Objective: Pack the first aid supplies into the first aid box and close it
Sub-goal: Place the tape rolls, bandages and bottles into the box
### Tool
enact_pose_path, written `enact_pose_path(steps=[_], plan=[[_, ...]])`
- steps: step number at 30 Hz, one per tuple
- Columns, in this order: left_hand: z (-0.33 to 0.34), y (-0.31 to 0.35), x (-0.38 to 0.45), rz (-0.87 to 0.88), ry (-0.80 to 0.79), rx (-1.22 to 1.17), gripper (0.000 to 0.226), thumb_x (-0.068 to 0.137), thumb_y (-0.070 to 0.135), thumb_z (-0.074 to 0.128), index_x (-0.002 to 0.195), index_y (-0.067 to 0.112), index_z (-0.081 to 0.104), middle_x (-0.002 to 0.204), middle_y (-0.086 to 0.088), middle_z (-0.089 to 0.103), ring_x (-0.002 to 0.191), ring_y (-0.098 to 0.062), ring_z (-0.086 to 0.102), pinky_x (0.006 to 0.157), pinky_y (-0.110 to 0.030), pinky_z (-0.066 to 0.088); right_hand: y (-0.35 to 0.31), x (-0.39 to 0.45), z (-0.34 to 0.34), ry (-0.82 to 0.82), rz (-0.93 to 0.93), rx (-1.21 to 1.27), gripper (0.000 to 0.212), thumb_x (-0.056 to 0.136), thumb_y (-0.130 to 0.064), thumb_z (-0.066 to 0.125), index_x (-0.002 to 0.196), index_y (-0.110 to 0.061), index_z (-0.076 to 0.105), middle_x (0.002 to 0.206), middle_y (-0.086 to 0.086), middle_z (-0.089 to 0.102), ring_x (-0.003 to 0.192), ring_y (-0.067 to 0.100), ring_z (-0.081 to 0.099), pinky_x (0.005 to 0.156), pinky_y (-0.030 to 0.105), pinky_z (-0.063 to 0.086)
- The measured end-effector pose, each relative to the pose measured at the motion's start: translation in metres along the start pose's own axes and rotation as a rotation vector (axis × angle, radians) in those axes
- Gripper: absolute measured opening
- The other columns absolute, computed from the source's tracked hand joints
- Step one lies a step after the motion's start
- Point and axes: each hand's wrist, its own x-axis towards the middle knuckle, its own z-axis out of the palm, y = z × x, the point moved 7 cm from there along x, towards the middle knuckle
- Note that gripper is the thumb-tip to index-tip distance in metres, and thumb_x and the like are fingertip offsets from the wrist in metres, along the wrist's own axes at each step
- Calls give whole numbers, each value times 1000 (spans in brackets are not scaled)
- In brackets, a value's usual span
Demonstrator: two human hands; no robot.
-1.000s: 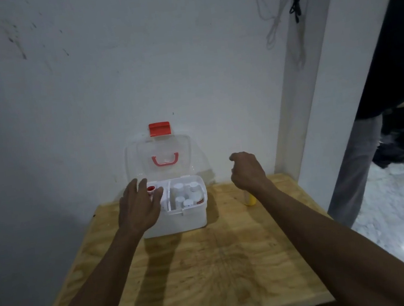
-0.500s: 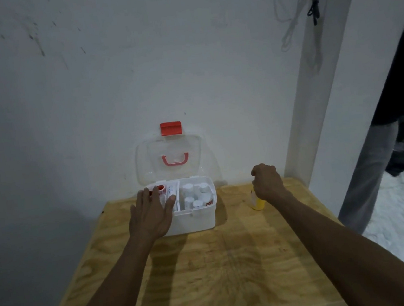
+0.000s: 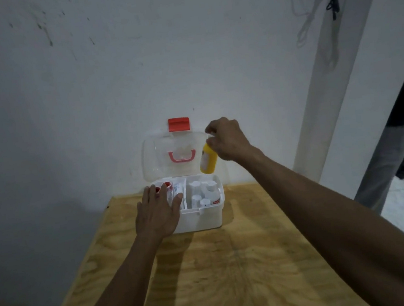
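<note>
A person's right hand (image 3: 227, 138) is gripping a yellow bottle (image 3: 208, 161) by its top, the fingers closed over the cap and hiding it; the bottle is hanging tilted in the air above the back right corner of the first aid box (image 3: 201, 218), in front of the right edge of the clear lid (image 3: 171, 156); the print on its pale label is too small to read. The left hand (image 3: 156, 213) is lying flat and open, fingers spread, on the box's front left corner, covering much of the left compartment; red-capped items (image 3: 166, 184) and a white tube or packet (image 3: 177, 193) are showing past the fingertips, their shapes hard to make out. White bottles (image 3: 201, 193) are standing in the right compartment. The box is sitting at the far edge of the wooden table (image 3: 233, 262), against the white wall (image 3: 88, 90), its lid standing upright with the red latch (image 3: 179, 124) on top and the red handle (image 3: 182, 156) showing through. At the right edge, a bystander (image 3: 384, 169) is cut off by the frame and a pillar.
</note>
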Motion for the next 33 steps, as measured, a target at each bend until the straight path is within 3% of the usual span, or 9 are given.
enact_pose_path(steps=[18, 33], plan=[[6, -4, 3, -14, -13, 6, 71, 94, 66, 15, 153, 27, 22, 164, -6, 16, 152, -26, 5, 121, -52, 17, 20, -15, 100, -306, 131, 16, 35, 75, -3, 80, 109, 0, 71, 112, 14, 71, 103, 26, 67, 88, 31, 56], [8, -4, 4, -24, -18, 16, 72, 93, 67, 14, 153, 28, 22, 164, -4, 14, 152, -25, 4, 121, -52, 16, 29, -11, 110, -347, 212, 38, 36, 71, -9, 86, 103, 0, 74, 106, 14, 72, 96, 25, 68, 87, 33, 58]])
